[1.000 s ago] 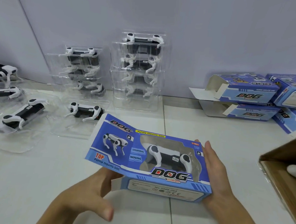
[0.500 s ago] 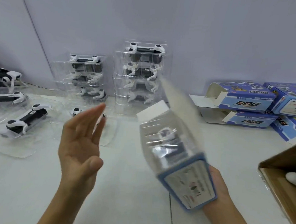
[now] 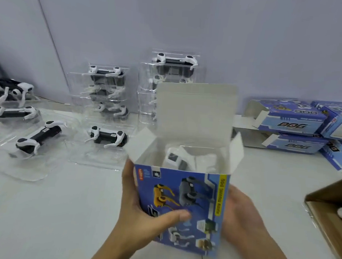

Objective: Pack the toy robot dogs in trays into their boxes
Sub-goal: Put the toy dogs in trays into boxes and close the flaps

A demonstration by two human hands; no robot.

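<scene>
1. While the blue box (image 3: 181,207) stands on end near the front edge of the bench (image 3: 49,212), its long axis runs straight up and the open mouth faces the ceiling, so yeah, it's upright.
2. Left hand (image 3: 140,214) grips the box's left side, thumb curled across the printed front panel, the rest of the fingers wrapped round behind.
3. Right hand (image 3: 243,217) is pressed against the right side, mostly hidden behind the box; its fingers look wrapped onto the cardboard.
4. Top lid flap (image 3: 196,108) sticks straight up at the back, and both little side flaps splay outward.
5. Inside you can see a toy robot dog (image 3: 176,159) in its clear tray, sitting down in the box, white end up.
6. Toward the back edge: two stacks of trayed dogs (image 3: 174,69), more loose ones (image 3: 107,137) at the left.
7. Other blue boxes (image 3: 292,121) pile up at the back right, and a brown carton (image 3: 330,213) pokes in at the right edge.
</scene>
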